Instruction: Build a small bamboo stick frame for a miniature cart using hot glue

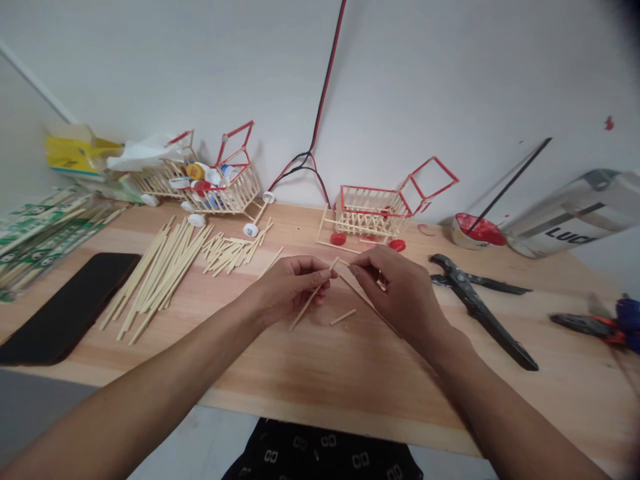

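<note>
Phone (70, 307) left of sticks (160, 277) on table (310, 380), carts (375, 211) behind, pliers (480, 310) right, bowl (473, 239) beside bottle (570, 220)

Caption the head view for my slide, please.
Left hand and right hand handling thin pale sticks before a small red-trimmed cart.

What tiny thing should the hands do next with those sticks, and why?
Maybe hold the left hand steady and use the right hand to line up the ends. The left hand pinches a stick near its upper end, and another stick slants by the right hand, its upper end close by. I can't tell if they're joined.
</note>
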`<state>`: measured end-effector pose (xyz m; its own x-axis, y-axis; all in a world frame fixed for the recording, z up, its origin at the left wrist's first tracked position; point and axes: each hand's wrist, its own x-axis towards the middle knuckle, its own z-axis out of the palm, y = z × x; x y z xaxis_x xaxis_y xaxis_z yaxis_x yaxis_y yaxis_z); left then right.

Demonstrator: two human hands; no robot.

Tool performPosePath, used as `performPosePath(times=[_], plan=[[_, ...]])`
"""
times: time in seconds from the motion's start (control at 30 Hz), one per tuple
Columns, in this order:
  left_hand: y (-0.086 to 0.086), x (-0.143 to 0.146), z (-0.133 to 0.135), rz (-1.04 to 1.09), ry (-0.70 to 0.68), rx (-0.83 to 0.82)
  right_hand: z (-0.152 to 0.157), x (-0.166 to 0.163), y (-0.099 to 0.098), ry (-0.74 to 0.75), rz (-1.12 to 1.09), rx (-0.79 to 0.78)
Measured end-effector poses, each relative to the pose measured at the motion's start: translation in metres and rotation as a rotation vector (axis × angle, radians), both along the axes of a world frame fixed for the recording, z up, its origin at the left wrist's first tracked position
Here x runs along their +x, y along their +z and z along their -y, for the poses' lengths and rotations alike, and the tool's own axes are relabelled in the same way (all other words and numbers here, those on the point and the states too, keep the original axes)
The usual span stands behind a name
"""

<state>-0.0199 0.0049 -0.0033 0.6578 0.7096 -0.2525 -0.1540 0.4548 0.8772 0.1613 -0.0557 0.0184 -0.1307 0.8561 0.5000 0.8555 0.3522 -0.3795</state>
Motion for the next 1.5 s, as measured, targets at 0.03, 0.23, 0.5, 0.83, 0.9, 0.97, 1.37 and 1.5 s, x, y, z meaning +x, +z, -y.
performPosePath(times=[0.03, 0.23, 0.5, 0.83, 0.9, 0.97, 1.37, 1.5], plan=[[-0.0001, 0.0000, -0.0001, 0.002, -0.001, -0.001, 0.0001, 0.0001, 0.0000, 0.000, 0.002, 0.001], [-0.0011, -0.0002, -0.0004, -0.012, 0.003, 0.006, 0.0000, 0.0006, -0.0003, 0.002, -0.002, -0.001], [-0.0003, -0.0003, -0.0001, -0.012, 0.001, 0.012, 0.0002, -0.0005, -0.0011, 0.002, -0.012, -0.002], [-0.0017, -0.0008, -0.0003, -0.001, -0.006, 0.027, 0.0002, -0.0007, -0.0011, -0.003, -0.015, -0.004], [-0.0022, -0.0008, -0.0006, 0.003, -0.011, 0.029, 0.0003, -0.0008, -0.0008, -0.002, -0.022, -0.009], [-0.0024, -0.0008, -0.0008, 0.002, -0.016, 0.035, 0.0003, -0.0011, -0.0008, -0.005, -0.032, -0.017], [-0.0001, -0.0014, -0.0002, -0.037, -0.002, 0.032, -0.0006, -0.0016, -0.0023, -0.015, -0.037, -0.021], [-0.0021, -0.0016, -0.0007, -0.027, -0.010, 0.046, -0.0013, -0.0011, -0.0030, -0.013, -0.036, -0.019]])
